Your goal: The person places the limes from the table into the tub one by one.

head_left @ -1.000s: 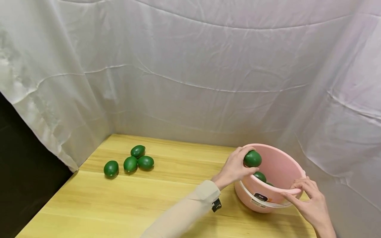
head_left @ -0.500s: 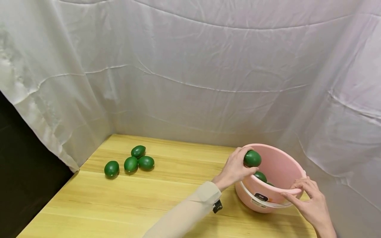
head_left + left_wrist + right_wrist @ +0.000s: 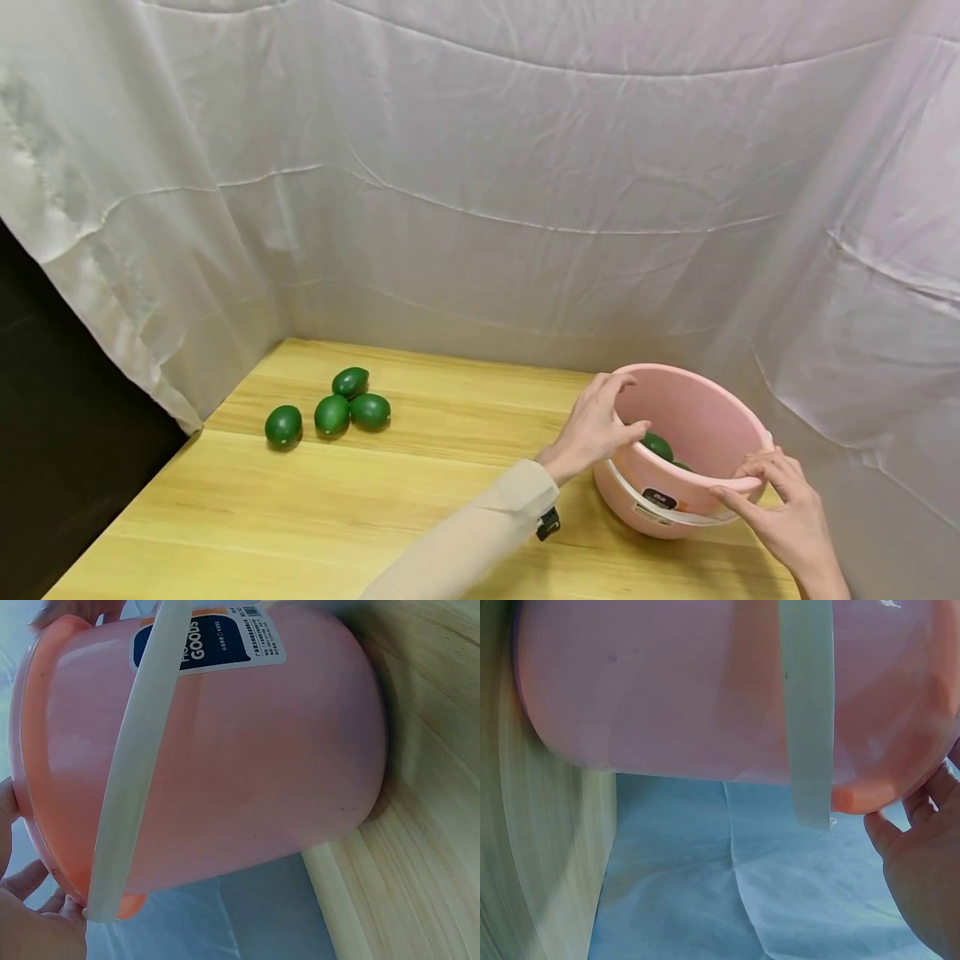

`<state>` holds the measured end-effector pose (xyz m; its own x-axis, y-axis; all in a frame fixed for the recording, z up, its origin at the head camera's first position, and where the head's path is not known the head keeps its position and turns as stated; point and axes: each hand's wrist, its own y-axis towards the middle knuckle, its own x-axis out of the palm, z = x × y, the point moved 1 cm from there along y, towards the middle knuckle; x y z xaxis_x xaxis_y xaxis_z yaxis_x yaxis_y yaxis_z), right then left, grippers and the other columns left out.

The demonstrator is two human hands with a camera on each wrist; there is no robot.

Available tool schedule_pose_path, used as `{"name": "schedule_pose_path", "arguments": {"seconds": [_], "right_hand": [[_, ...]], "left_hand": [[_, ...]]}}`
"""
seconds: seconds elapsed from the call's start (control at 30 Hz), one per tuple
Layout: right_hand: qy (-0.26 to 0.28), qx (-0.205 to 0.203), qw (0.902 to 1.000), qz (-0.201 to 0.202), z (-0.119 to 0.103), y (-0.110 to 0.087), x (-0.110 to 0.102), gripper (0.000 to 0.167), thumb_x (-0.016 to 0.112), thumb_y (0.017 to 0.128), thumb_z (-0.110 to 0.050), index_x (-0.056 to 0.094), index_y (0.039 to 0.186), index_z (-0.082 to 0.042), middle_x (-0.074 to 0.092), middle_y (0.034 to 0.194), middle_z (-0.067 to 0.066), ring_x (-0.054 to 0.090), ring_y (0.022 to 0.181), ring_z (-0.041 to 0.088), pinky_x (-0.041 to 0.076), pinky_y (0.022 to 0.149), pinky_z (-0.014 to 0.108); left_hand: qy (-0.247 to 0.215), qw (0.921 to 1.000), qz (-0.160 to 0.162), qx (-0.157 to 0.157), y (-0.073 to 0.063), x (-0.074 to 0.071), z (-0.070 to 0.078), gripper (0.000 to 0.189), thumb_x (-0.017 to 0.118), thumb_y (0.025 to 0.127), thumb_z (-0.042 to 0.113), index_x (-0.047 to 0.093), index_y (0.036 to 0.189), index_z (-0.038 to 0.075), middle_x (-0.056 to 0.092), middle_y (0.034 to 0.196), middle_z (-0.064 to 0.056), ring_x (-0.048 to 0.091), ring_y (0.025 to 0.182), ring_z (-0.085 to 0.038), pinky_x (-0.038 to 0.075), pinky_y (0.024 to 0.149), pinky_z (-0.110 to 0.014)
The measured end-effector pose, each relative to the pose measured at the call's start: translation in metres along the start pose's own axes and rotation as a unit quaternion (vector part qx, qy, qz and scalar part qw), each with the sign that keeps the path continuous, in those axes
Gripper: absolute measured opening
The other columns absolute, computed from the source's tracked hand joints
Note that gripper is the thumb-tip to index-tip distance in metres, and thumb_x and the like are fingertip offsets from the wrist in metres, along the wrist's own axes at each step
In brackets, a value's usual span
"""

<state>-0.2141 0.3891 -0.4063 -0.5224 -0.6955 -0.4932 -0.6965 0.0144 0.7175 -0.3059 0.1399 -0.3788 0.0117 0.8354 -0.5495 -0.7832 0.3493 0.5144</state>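
Note:
At the right of the table stands a pink bucket (image 3: 701,404) with a white handle (image 3: 135,765) hanging along its side. My left hand (image 3: 592,423) is at the bucket's left rim, thumb and fingers spread apart, with nothing between them. On the other side my right hand (image 3: 783,504) pinches the rim, thumb outside and fingers over the edge; the right wrist view shows the thumb (image 3: 883,832) against it. Inside lies a green lime (image 3: 657,447), and part of another (image 3: 681,465) shows behind the near wall. The rest of the bucket's floor is hidden.
Several green limes sit at the table's far left, among them a lone one (image 3: 283,426) and one in a touching cluster (image 3: 371,411). White cloth (image 3: 487,208) hangs behind and along both sides of the wooden table (image 3: 300,517).
The lime that my left hand held over the rim has gone from its fingers, which are now parted. My right hand and the bucket have stayed in place.

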Motion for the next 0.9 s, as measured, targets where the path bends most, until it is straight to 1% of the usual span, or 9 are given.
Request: {"name": "schedule_pose_path", "arguments": {"seconds": [0.1, 0.17, 0.3, 0.4, 0.47, 0.57, 0.67, 0.77, 0.9], "right_hand": [[-0.001, 0.002, 1.0, -0.001, 0.0, 0.0, 0.0, 0.043, 0.088, 0.052, 0.012, 0.062, 0.075, -0.013, 0.056, 0.097, -0.02, 0.043, 0.107, -0.006, 0.019, 0.114, 0.01], [-0.001, 0.002, 1.0, -0.002, -0.001, 0.0, 0.0, 0.043, 0.088, 0.052, 0.012, 0.062, 0.075, -0.013, 0.056, 0.097, -0.02, 0.043, 0.108, -0.006, 0.019, 0.114, 0.01], [0.0, 0.001, 1.0, -0.002, -0.001, 0.001, 0.0, 0.043, 0.087, 0.052, 0.012, 0.062, 0.075, -0.013, 0.056, 0.097, -0.018, 0.043, 0.108, -0.006, 0.019, 0.115, 0.011], [0.001, 0.002, 1.0, -0.003, -0.002, 0.001, 0.0, 0.043, 0.087, 0.052, 0.012, 0.062, 0.075, -0.013, 0.056, 0.097, -0.019, 0.044, 0.108, -0.006, 0.019, 0.114, 0.011], [0.002, 0.002, 1.0, -0.005, -0.003, 0.0, 0.0, 0.043, 0.087, 0.052, 0.012, 0.062, 0.075, -0.013, 0.056, 0.097, -0.02, 0.044, 0.108, -0.006, 0.019, 0.114, 0.011], [0.003, -0.002, 1.0, -0.005, -0.001, 0.0, -0.001, 0.044, 0.087, 0.051, 0.014, 0.061, 0.075, -0.013, 0.057, 0.096, -0.017, 0.044, 0.107, -0.005, 0.019, 0.115, 0.012], [0.002, -0.006, 1.0, -0.002, 0.001, 0.001, -0.001, 0.045, 0.086, 0.049, 0.016, 0.061, 0.074, -0.012, 0.056, 0.095, -0.014, 0.044, 0.107, -0.004, 0.019, 0.115, 0.012], [0.001, -0.003, 1.0, -0.005, 0.002, 0.001, -0.002, 0.044, 0.086, 0.05, 0.015, 0.061, 0.075, -0.012, 0.056, 0.096, -0.014, 0.045, 0.107, -0.004, 0.02, 0.115, 0.012], [0.004, 0.012, 0.9998, -0.015, 0.0, 0.001, -0.004, 0.041, 0.087, 0.054, 0.012, 0.062, 0.076, -0.012, 0.057, 0.1, -0.019, 0.045, 0.109, -0.006, 0.02, 0.113, 0.009]], "left_hand": [[0.011, 0.9999, -0.004, 0.007, 0.0, 0.0, -0.001, 0.052, 0.074, 0.086, 0.032, 0.055, 0.132, 0.018, 0.056, 0.128, 0.002, 0.053, 0.092, -0.005, 0.044, 0.086, -0.016], [0.022, 0.9996, -0.008, 0.018, 0.001, 0.0, -0.002, 0.049, 0.073, 0.087, 0.032, 0.056, 0.131, 0.017, 0.056, 0.129, 0.002, 0.053, 0.091, -0.002, 0.044, 0.084, -0.014], [0.032, 0.9977, -0.024, 0.055, 0.003, -0.002, -0.003, 0.043, 0.069, 0.091, 0.031, 0.057, 0.13, 0.017, 0.054, 0.134, 0.001, 0.051, 0.074, 0.008, 0.042, 0.072, -0.005], [0.038, 0.9959, -0.038, 0.073, 0.002, -0.006, -0.004, 0.04, 0.067, 0.093, 0.031, 0.057, 0.13, 0.017, 0.053, 0.135, 0.0, 0.05, 0.068, 0.011, 0.041, 0.067, -0.003], [0.048, 0.9952, -0.043, 0.074, -0.001, -0.01, -0.006, 0.039, 0.066, 0.094, 0.033, 0.058, 0.13, 0.018, 0.054, 0.132, 0.001, 0.052, 0.072, 0.01, 0.042, 0.071, -0.005], [0.068, 0.9939, -0.042, 0.075, -0.004, -0.018, -0.008, 0.039, 0.065, 0.094, 0.036, 0.059, 0.128, 0.018, 0.058, 0.122, 0.001, 0.057, 0.091, 0.001, 0.046, 0.082, -0.013], [0.087, 0.9927, -0.034, 0.076, -0.006, -0.027, -0.013, 0.04, 0.064, 0.094, 0.038, 0.06, 0.129, 0.019, 0.059, 0.12, 0.001, 0.057, 0.105, -0.008, 0.048, 0.089, -0.019], [0.09, 0.9934, -0.03, 0.064, -0.008, -0.037, -0.018, 0.043, 0.063, 0.095, 0.041, 0.06, 0.131, 0.019, 0.059, 0.123, 0.001, 0.058, 0.105, -0.009, 0.049, 0.087, -0.021], [0.08, 0.9956, -0.035, 0.033, -0.013, -0.048, -0.027, 0.044, 0.061, 0.095, 0.044, 0.059, 0.132, 0.019, 0.062, 0.121, 0.002, 0.061, 0.103, -0.01, 0.051, 0.083, -0.023]]}}
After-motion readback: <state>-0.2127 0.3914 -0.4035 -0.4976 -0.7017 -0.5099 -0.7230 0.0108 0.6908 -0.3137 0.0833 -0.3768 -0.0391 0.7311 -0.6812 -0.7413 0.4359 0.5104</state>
